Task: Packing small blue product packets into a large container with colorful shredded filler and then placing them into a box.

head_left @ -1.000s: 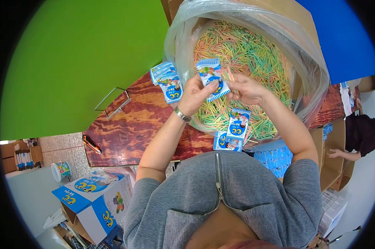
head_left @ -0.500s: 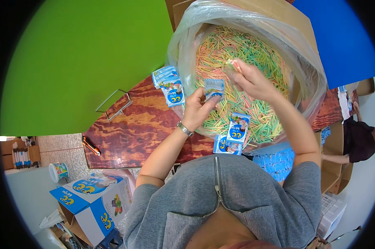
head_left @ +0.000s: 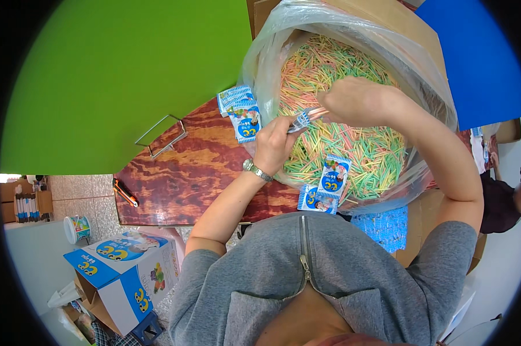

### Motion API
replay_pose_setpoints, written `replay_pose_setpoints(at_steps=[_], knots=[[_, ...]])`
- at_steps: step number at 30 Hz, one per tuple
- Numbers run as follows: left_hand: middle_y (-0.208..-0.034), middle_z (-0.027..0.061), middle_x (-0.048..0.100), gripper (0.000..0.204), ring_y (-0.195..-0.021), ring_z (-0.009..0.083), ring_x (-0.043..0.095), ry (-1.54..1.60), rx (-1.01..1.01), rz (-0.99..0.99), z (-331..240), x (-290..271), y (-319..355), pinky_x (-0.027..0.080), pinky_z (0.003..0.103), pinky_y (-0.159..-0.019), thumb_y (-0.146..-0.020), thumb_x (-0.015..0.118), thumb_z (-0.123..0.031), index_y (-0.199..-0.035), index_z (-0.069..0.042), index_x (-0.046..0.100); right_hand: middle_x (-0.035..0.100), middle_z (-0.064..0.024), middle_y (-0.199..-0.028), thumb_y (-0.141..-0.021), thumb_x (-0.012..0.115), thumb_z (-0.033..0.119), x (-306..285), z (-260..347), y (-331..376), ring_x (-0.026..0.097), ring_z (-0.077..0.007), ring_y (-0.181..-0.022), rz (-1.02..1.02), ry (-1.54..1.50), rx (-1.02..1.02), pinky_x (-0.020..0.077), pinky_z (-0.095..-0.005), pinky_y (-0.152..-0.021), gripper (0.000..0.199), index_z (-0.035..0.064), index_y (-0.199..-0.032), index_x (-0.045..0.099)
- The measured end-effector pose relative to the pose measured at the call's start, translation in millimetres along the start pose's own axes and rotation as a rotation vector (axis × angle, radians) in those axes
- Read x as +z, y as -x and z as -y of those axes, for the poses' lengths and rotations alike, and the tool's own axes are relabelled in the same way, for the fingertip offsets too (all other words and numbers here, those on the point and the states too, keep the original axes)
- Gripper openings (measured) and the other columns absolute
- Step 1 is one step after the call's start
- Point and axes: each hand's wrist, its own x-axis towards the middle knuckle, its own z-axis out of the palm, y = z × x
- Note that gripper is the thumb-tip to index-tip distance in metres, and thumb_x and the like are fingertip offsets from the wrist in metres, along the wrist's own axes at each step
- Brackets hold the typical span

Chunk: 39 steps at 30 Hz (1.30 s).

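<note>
My left hand (head_left: 272,145) grips a small blue-and-white packet (head_left: 300,121), tilted with its mouth toward the right. Closed around a few pink and pale candy sticks (head_left: 316,113), my right hand (head_left: 355,102) has their ends at the packet's mouth; its fingertips are mostly hidden. Below both hands, a heap of thin pastel candy sticks (head_left: 370,158) fills a clear plastic bag (head_left: 265,60) inside a cardboard box (head_left: 413,36). Several similar packets (head_left: 246,122) overlap left of the bag. Near me, one packet (head_left: 333,175) rests on the heap, overlapping another packet (head_left: 317,201).
A wire frame (head_left: 167,137) and an orange-black utility knife (head_left: 126,193) lie on the red-brown table (head_left: 174,196). Green board (head_left: 116,86) and blue board (head_left: 479,63) flank the box. A printed carton (head_left: 119,277) and bucket (head_left: 76,229) stand lower left. Another person (head_left: 497,202) is at right.
My right hand has moved down and toward the packet, bringing the candy sticks to its mouth. The packet has tipped from upright toward my right hand, and my right elbow has swung outward.
</note>
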Motion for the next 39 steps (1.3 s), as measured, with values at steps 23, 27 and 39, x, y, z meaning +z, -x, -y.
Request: replay_pose_setpoints(at_steps=[23,27,39], knots=[[-0.085,0.0110,0.069,0.037,-0.078,0.0278,0.069,0.097,-0.023,-0.001,11.0,-28.9,16.9,0.053,0.033,-0.064,-0.073,0.080,-0.009,-0.107,-0.005,0.064,0.061,-0.0074,-0.078,-0.078,0.071,0.008,84.3,18.1,-36.3,0.062,-0.0248,-0.072,-0.861,-0.520,-0.387,0.0502,-0.0349,-0.065,0.031,0.0089,-0.108,0.064],[-0.091,0.0119,0.068,0.033,-0.080,0.0257,0.069,0.156,-0.064,0.074,5.0,-40.1,22.4,0.053,0.032,-0.067,-0.076,0.076,-0.003,-0.106,-0.004,0.064,0.062,-0.0083,-0.083,-0.078,0.071,0.008,97.9,28.1,-35.8,0.063,-0.0251,-0.074,-0.823,-0.501,-0.378,0.0504,-0.0351,-0.065,0.015,0.0066,-0.092,0.066],[-0.088,0.0052,0.069,0.025,-0.074,0.0067,0.061,0.375,-0.625,-0.085,101.2,-56.1,43.0,0.051,0.024,-0.065,-0.078,0.077,-0.009,-0.095,0.001,0.061,0.064,-0.0105,-0.094,-0.082,0.070,0.021,170.0,-27.5,24.4,0.064,-0.0300,-0.079,-0.585,-0.496,-0.013,0.0511,-0.0387,-0.063,0.024,0.0061,-0.097,0.062]])
